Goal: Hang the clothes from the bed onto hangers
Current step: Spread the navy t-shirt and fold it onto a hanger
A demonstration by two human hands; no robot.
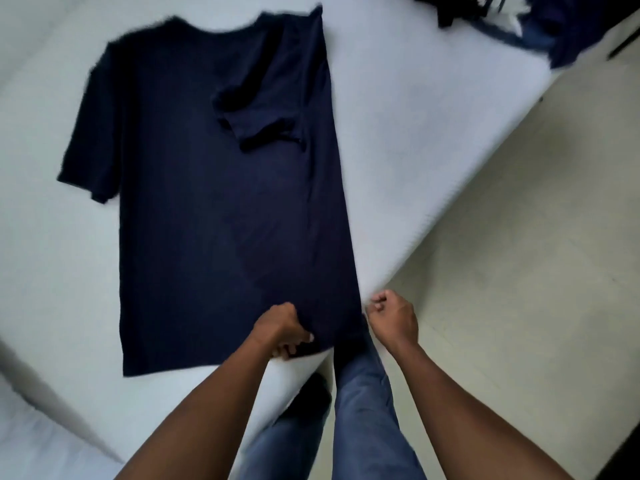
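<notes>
One dark navy T-shirt (214,202) lies spread flat on the white bed (415,133), collar toward the far side and hem toward the near edge where the person stands. It has two short sleeves. The one on the left lies out flat on the sheet, and the one on the right is folded inward, resting on the chest of the shirt. The shirt's right side runs straight, roughly along the bed's right edge and a little in from it.

Two bare hands are at the hem. The left hand (282,329) has its fingers curled around a bunch of the hem cloth and grips it close to the bed's near edge. The right hand (393,317) is curled into a loose fist just beside the shirt's lower right corner, at the bed's edge. Whether it pinches the fabric or holds nothing cannot be told, as motion blur softens the spot.

At the bed's far right corner sits one heap of other clothes (526,22) in dark, blue and white, too blurred to count.

Below the hands, the person's two legs in blue jeans (363,403) stand against the bed, on a pale floor (519,237).
</notes>
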